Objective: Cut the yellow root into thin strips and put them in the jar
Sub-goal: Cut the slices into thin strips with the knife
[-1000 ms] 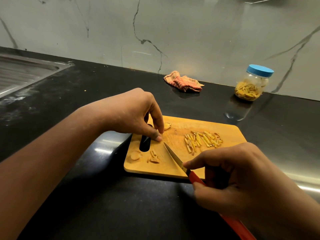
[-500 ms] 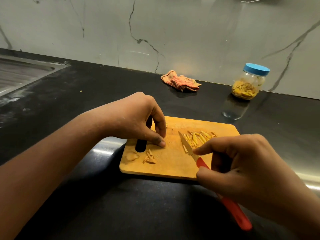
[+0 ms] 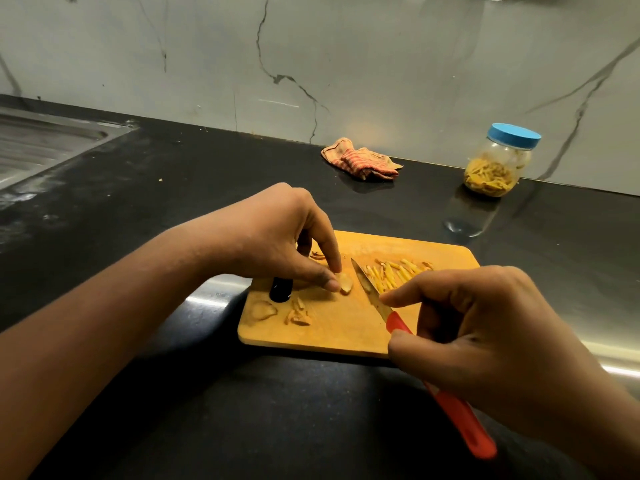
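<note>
A wooden cutting board (image 3: 346,327) lies on the black counter. My left hand (image 3: 277,237) pinches a flat slice of yellow root (image 3: 345,284) against the board with thumb and forefinger. My right hand (image 3: 485,327) grips a red-handled knife (image 3: 450,410), its blade tip just right of the slice. A pile of thin cut strips (image 3: 394,271) lies on the board's far right, partly behind my right hand. Loose scraps (image 3: 298,315) and another slice (image 3: 263,310) sit at the board's left. The jar (image 3: 495,164) stands capped with a blue lid, holding strips.
A crumpled striped cloth (image 3: 360,161) lies by the marble wall. A steel sink (image 3: 38,143) is at the far left. The board's dark handle hole (image 3: 280,289) shows under my left hand. The jar is beyond the board, to the right.
The knife has swung from the board's front edge towards the middle, beside the strips. My left fingers have shifted right and now show a root slice under them.
</note>
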### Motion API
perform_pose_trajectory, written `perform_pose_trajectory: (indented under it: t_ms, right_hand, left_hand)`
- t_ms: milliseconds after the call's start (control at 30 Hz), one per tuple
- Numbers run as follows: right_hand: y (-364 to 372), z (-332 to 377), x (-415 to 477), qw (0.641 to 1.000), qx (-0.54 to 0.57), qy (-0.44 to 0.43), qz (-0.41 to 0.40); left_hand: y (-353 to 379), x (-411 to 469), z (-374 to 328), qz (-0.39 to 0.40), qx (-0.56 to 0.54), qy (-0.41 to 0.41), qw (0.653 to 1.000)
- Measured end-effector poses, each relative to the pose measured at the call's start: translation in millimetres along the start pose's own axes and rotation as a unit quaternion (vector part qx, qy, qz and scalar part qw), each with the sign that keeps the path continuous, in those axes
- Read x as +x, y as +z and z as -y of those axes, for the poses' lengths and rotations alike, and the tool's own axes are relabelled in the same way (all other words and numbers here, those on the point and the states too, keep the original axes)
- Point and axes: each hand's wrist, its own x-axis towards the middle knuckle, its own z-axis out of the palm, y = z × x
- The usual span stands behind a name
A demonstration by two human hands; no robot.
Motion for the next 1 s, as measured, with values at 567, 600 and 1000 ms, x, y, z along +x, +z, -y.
perform_pose_trajectory:
  t_ms: [567, 600, 1000]
  right_hand:
    - [6.9, 0.1, 1.4, 1.000, -0.013, -0.005, 0.019]
    - [7.1, 0.3, 1.6, 1.000, -0.012, -0.005, 0.022]
    - [9.3, 5.4, 13.1, 0.997, -0.057, -0.012, 0.041]
  left_hand:
    - [5.9, 1.9, -0.4, -0.005, -0.027, 0.017, 0.999]
    - [6.0, 2.0, -0.2, -0.006, -0.027, 0.017, 0.999]
    - [7.2, 4.5, 1.3, -0.007, -0.022, 0.016, 1.000]
